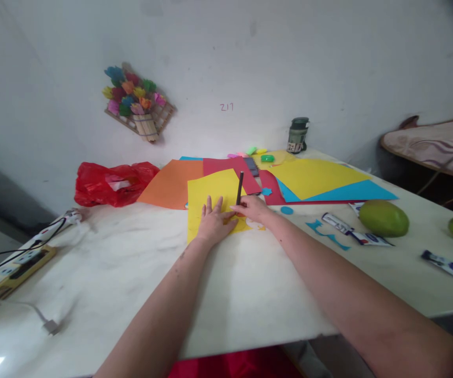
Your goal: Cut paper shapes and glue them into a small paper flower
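A yellow sheet of paper [210, 186] lies on the white table in front of me. My left hand [213, 223] rests flat on it with the fingers spread. Close by on the right, my right hand [252, 208] grips a dark pen [240, 188] that stands almost upright over the sheet. The pen's tip is hidden behind my fingers. A small orange piece shows under the right hand, and a pale cut-out [254, 223] lies just below it at the sheet's edge.
Orange paper [171, 184], red paper [226, 167] and another yellow sheet [316, 177] lie behind. Blue scraps [326, 233], tubes [338, 223] and a green mango [383, 218] are to the right. A red plastic bag [112, 184] and a power strip [17, 273] sit left; a bottle [298, 135] stands behind.
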### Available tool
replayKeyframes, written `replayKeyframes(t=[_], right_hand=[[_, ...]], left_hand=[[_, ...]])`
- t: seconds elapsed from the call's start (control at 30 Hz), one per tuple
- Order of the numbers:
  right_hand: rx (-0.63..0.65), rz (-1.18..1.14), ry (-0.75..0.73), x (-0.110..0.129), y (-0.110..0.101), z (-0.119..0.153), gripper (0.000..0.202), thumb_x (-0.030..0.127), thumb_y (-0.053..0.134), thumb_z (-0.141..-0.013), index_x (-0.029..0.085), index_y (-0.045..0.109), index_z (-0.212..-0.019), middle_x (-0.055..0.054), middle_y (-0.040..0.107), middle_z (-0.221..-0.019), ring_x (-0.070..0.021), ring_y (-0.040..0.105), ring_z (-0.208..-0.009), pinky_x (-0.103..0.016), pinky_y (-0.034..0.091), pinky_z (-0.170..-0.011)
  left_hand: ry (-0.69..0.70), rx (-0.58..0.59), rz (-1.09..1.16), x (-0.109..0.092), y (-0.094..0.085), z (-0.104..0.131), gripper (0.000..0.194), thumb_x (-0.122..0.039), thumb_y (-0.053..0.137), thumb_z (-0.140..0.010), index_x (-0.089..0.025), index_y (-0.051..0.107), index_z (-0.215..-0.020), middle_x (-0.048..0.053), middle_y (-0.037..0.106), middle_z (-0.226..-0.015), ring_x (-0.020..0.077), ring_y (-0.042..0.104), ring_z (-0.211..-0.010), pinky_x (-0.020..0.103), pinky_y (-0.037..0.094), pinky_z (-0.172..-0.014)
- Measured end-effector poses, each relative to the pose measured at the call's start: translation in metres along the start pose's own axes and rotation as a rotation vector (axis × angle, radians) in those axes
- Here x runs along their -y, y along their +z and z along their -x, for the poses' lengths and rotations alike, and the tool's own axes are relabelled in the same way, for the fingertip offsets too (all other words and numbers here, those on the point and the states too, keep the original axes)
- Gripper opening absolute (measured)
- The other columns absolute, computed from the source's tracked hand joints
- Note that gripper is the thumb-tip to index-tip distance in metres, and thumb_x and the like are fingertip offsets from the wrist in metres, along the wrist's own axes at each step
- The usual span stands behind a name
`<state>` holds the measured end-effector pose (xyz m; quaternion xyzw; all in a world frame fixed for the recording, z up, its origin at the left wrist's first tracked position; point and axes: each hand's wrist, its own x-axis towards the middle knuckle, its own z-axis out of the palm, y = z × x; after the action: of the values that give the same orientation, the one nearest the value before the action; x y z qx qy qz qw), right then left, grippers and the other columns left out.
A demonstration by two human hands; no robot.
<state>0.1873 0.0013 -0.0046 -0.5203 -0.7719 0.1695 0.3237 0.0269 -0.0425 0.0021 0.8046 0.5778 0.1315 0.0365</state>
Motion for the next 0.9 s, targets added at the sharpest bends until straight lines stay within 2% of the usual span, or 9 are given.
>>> replayKeyframes(t=[0.37,0.9], right_hand=[[0.015,-0.024,0.000,-0.0004,-0.0012,-0.0002,0.031,0.046,0.056,-0.071,0.016,0.062,-0.065,-0.002,0.061,-0.060,-0.0115,0.052,-0.056,-0.021,0.036,-0.050],[0.031,-0.077,0.025,-0.0035,-0.0013,-0.0019,0.023,0.039,0.060,-0.069,0.016,0.065,-0.069,-0.002,0.063,-0.060,-0.0136,0.055,-0.060,-0.022,0.039,-0.053]], left_hand=[[0.046,0.009,-0.045,-0.0005,-0.0003,0.0008,0.046,-0.057,0.031,-0.079,-0.040,0.049,-0.118,-0.006,0.019,-0.143,0.0291,0.002,-0.132,0.048,0.006,-0.105],[0.042,0.029,-0.052,-0.0006,0.0003,0.0017,0.047,-0.057,0.028,-0.080,-0.040,0.048,-0.118,-0.004,0.022,-0.143,0.0262,0.002,-0.132,0.048,0.007,-0.104]])
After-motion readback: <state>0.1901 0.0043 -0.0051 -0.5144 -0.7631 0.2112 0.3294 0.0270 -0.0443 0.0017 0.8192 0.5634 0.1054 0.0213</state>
